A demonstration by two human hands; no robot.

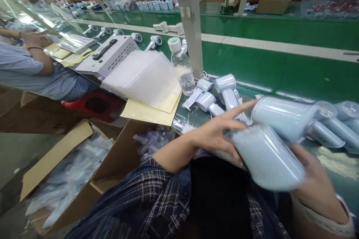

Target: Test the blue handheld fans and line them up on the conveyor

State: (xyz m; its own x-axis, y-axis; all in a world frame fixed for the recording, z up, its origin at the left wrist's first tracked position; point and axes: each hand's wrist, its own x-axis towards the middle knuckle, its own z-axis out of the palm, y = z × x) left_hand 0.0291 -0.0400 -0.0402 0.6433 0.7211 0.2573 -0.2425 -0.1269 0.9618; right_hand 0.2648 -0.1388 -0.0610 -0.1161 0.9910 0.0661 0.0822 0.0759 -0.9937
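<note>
A light blue rounded housing (270, 157), blurred by motion, is held in front of my chest. My left hand (220, 132) grips its left end, with the index finger stretched toward a second light blue cylinder (283, 115) just behind it. My right hand (311, 171) is closed round the right side of the same housing, its fingertips partly hidden. Beyond my left hand, several small light blue parts (206, 101) lie in a pile on the bench. To the right, more light blue pieces (325, 132) lie in a row.
A capped bottle (183, 73) stands by a metal post (192, 26). Left of it are a foam sheet stack (143, 76), yellow paper (151, 114) and a white metal box (108, 56). Open cartons (112, 160) hold plastic pieces below. A seated person (36, 63) is at far left; a green belt (266, 67) runs behind.
</note>
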